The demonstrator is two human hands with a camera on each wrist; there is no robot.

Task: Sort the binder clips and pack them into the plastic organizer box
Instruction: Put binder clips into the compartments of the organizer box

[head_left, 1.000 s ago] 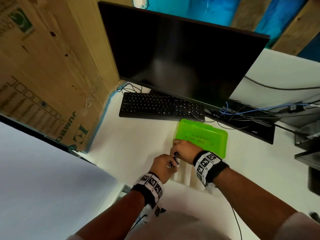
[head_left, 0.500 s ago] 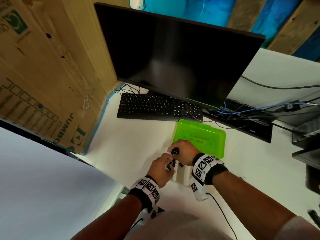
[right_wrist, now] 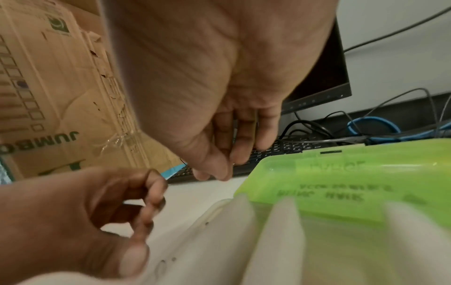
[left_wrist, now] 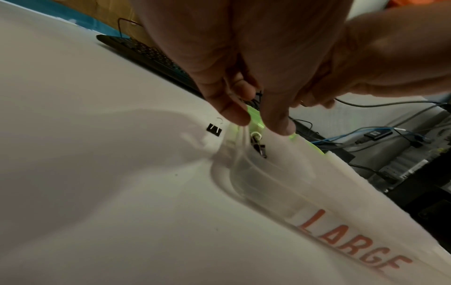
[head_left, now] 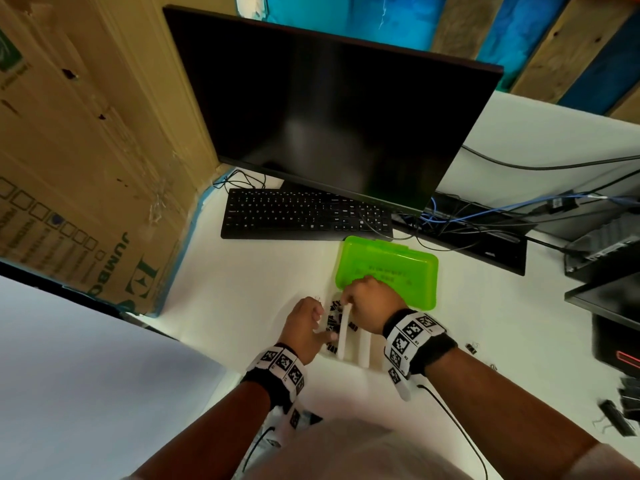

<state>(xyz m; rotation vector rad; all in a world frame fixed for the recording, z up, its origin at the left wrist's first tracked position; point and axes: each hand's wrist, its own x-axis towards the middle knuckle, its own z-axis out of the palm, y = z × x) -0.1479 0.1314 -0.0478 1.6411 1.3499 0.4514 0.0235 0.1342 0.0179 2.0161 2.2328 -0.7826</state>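
The organizer box [head_left: 360, 358] lies on the white desk with its green lid [head_left: 388, 268] folded back. White dividers split it, and one side reads LARGE [left_wrist: 354, 243]. Several black binder clips [head_left: 333, 320] fill its left compartment; one clip [left_wrist: 259, 145] lies just under my left fingertips. My left hand [head_left: 317, 318] [left_wrist: 261, 123] hovers over that compartment, thumb and finger apart, holding nothing. My right hand [head_left: 349, 301] [right_wrist: 219, 171] hangs over the box's far end, fingers down and close together, with nothing seen between them. One clip [left_wrist: 214, 129] lies on the desk outside the box.
A black keyboard [head_left: 306, 214] and a monitor [head_left: 329, 112] stand behind the box. A cardboard carton [head_left: 79, 150] walls the left. Cables [head_left: 485, 216] run at the back right. More loose clips [head_left: 623, 407] lie at the right edge, one small clip [head_left: 471, 348] beside my right wrist.
Both hands were pinching a black clip together above the box. They have parted, the left hand has shifted left, and neither hand shows a clip in its fingers now.
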